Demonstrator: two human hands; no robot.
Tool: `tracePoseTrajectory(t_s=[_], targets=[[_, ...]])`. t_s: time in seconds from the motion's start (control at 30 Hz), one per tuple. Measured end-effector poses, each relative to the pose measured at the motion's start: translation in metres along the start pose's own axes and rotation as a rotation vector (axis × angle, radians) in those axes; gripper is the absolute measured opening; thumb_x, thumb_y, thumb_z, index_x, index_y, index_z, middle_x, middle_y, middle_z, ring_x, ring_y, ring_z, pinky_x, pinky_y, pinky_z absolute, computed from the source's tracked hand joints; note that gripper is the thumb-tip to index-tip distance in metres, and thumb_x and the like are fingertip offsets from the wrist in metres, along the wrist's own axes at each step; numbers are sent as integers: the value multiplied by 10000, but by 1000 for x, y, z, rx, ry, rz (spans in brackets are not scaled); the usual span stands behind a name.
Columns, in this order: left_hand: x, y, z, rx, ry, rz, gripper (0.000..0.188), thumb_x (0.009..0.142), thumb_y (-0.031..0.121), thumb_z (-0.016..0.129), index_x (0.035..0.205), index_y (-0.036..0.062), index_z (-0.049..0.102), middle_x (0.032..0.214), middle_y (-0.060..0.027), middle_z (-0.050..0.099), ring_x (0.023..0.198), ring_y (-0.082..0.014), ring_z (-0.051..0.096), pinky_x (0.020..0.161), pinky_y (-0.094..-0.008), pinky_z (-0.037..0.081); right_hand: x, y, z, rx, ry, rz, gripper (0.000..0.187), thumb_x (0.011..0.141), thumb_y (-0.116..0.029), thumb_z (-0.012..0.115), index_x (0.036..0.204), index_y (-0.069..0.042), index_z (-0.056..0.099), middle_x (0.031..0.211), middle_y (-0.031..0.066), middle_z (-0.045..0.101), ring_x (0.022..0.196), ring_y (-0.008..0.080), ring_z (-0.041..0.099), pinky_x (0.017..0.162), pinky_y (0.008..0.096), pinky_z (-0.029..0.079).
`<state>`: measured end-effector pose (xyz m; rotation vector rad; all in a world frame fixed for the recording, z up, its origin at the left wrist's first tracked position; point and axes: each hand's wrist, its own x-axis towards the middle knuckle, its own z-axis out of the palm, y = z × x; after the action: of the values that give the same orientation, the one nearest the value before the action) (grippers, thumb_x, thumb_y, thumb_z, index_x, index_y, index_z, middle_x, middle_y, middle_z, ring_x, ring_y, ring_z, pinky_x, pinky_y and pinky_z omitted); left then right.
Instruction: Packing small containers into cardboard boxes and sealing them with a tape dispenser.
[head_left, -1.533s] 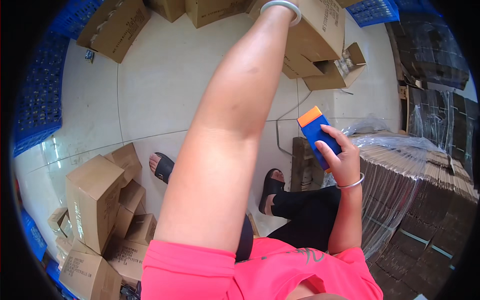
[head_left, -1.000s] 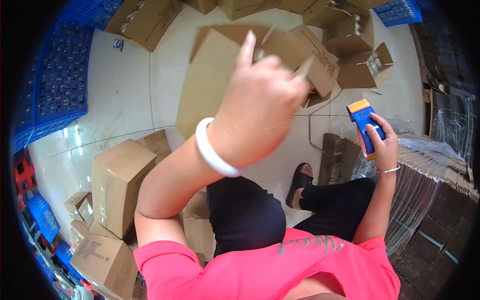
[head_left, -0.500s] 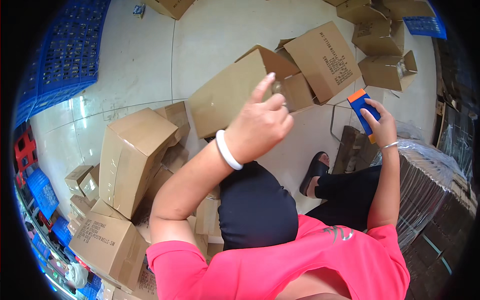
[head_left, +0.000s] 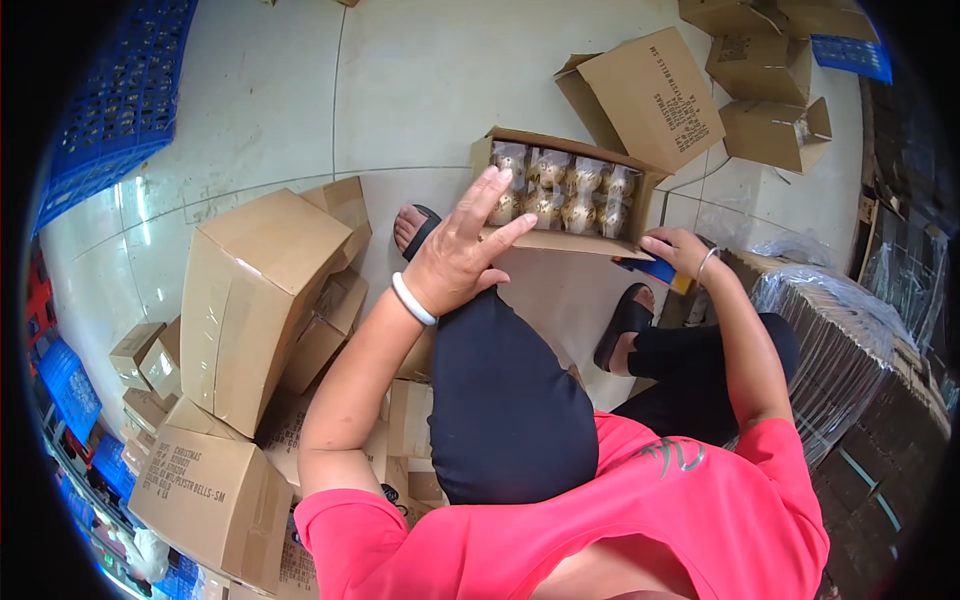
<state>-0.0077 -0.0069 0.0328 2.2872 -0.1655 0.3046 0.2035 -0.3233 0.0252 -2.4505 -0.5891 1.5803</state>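
An open brown carton stands upright in front of my knees, packed with rows of gold ball-like ornaments in clear wrapping. My left hand, with its fingers spread, reaches over the carton's left end; the fingertips are above the ornaments and I cannot tell if they touch. At the near right corner of the carton, my right hand grips a flat blue block with orange ends. Part of that block is hidden under the fingers and beside the carton wall.
Just beyond the right corner lies another brown carton, tilted. Further cartons stand at the far right. Stacked cartons fill my left side. A blue crate is at the far left. Plastic-wrapped flat cardboard is piled on my right.
The carton has been tipped from its side to upright, so its gold contents now show. My left hand has moved left and nearer; my right hand has come left to the carton's corner.
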Motion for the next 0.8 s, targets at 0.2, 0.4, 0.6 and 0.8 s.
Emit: tracePoseTrajectory(t_s=[0.2, 0.4, 0.6, 0.8], targets=[[19, -20, 23, -212, -76, -156, 1033, 543, 96, 822, 1406, 159, 259, 1446, -137, 231, 1197, -351, 446, 937, -397, 448, 28, -19, 17, -27, 112, 114, 480, 819, -436, 614, 1010, 3, 646, 903, 156, 665, 825, 240, 619, 784, 315, 465], [38, -48, 38, -156, -22, -368, 981, 563, 206, 825, 1379, 186, 281, 1040, -99, 492, 855, -285, 528, 743, -388, 481, 47, 12, 19, -116, 76, 5, 475, 824, -430, 609, 1056, -16, 637, 956, 171, 659, 899, 265, 626, 807, 332, 468], [1, -48, 50, 139, 33, -312, 404, 667, 334, 741, 1026, 177, 641, 963, -77, 488, 906, -284, 466, 795, -363, 426, 19, 3, -15, 508, 236, 199, 380, 858, -354, 590, 974, 4, 641, 830, 88, 665, 767, 172, 613, 716, 290, 474], [3, -63, 79, -583, 260, -654, 290, 761, 194, 707, 1026, 174, 590, 1375, -187, 271, 1276, -363, 315, 1037, -392, 316, 31, -47, -34, -405, 488, 39, 455, 835, -488, 533, 1011, -86, 652, 924, 169, 651, 867, 319, 621, 798, 369, 474]])
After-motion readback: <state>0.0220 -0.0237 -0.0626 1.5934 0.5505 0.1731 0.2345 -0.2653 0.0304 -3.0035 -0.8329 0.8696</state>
